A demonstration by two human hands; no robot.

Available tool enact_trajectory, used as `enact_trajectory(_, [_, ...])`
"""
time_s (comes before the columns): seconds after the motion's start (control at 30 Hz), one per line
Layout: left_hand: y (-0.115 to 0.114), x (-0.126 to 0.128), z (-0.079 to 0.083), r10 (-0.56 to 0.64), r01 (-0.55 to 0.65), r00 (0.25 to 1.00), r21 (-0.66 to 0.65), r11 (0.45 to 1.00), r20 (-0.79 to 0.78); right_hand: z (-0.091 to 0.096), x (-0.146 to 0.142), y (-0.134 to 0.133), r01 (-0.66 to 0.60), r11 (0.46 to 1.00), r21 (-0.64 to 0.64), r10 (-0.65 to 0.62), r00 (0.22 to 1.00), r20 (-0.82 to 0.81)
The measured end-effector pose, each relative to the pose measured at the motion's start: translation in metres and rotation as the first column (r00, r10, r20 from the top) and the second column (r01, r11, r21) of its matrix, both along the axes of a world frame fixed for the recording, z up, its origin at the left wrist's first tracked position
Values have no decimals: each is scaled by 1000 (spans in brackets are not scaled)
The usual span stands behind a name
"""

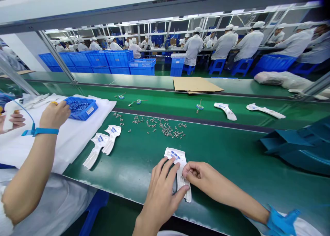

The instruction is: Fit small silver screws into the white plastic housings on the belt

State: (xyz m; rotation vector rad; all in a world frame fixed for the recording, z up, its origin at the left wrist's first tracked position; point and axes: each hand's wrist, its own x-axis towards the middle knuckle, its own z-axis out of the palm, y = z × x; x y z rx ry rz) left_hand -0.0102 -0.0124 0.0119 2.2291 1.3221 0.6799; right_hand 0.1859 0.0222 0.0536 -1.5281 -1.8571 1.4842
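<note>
A white plastic handle-shaped shell (177, 160) with blue marks lies on the green mat (227, 153) in front of me. My left hand (161, 191) rests flat over its lower part, fingers stretched out and pressing it down. My right hand (197, 172) is curled beside it, fingertips pinched at the shell's middle; what they pinch is too small to make out. A scatter of small metal screws (165, 127) lies farther out on the mat.
Two more white shells (103, 145) lie to the left. A co-worker's arm (33, 160) with a blue wrist strap reaches toward a small blue tray (81, 107) on white cloth. More shells (265, 110) and cardboard (194, 85) sit on the conveyor. A blue plastic part (299, 143) stands right.
</note>
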Motion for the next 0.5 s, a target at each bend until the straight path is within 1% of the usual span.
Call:
enact_trajectory(0.13, [1, 0, -7, -28, 25, 994, -30, 999, -102, -4, -4, -3, -1, 1000, 24, 0, 998, 70])
enact_trajectory(0.27, [2, 2, -6, -31, 28, 991, -22, 999, -129, -8, -5, -7, 29, 996, 81, -40, 991, 127])
enact_trajectory(0.33, [2, 3, -5, -28, 27, 991, -6, 1000, -130, -10, -5, -9, 35, 995, 91, -46, 991, 122])
enact_trajectory(0.5, [2, 4, -6, -16, 19, 993, 23, 1000, -121, -17, -5, -9, 46, 997, 69, -51, 995, 85])
